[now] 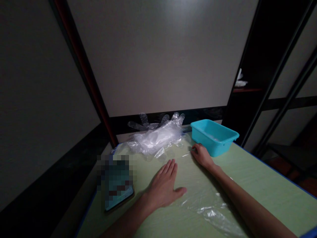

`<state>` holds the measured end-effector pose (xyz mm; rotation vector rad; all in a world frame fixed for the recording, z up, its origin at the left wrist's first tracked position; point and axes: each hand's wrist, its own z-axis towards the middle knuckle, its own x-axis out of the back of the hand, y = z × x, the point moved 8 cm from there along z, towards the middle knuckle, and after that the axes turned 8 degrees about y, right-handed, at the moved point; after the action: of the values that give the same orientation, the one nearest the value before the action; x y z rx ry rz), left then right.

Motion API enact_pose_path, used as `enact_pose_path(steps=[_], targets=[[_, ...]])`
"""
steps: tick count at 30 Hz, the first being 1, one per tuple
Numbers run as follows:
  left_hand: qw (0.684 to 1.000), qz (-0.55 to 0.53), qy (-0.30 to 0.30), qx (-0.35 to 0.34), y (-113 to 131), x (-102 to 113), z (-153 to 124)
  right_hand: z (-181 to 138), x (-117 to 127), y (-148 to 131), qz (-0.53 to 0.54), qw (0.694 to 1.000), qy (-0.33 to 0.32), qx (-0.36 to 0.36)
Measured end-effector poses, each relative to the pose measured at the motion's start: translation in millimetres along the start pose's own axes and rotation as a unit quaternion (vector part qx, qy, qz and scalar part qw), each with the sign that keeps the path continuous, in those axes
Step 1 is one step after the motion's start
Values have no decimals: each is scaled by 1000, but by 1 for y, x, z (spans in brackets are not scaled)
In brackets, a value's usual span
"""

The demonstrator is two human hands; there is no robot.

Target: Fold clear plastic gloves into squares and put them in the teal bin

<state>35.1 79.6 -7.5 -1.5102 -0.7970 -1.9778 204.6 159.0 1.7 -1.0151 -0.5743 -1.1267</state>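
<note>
Fingers (169, 168) of the left hand (163, 188) were straight and close together, with the thumb stretched out to the side; this hand was palm down, fully spread and without anything in its hold. On the right hand (202, 157), the fingers were bent inward, and whether they pinched a bit of plastic, I could not tell. Between the two hands, and toward the person, a thin clear plastic (215, 215) lay on the pale green tabletop (250, 180). Its outline was hard to read, because the green showed through it.

As I judged it, the spreading was only partly done: between the hands the plastic looked rather flat, but the end nearer to the person was creased and not yet smoothed. Much seemed to be left as well, since a heap of clear plastic gloves (156, 138) lay beyond the hands, loose and overlapping, some fingers of the gloves standing up at the back.

Just beside the right hand stood a turquoise basin (223, 147), with something pale inside, too unclear to name. Well to the left was a phone-like device (121, 191), its screen blurred. Behind everything rose a large grey panel (168, 59).
</note>
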Motion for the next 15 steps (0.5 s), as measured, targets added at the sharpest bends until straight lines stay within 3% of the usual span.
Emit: enact_pose_path(steps=[15], targets=[[1000,11,-2,1,0,-1,0,3,-2,9,14,1000,-2,-18]])
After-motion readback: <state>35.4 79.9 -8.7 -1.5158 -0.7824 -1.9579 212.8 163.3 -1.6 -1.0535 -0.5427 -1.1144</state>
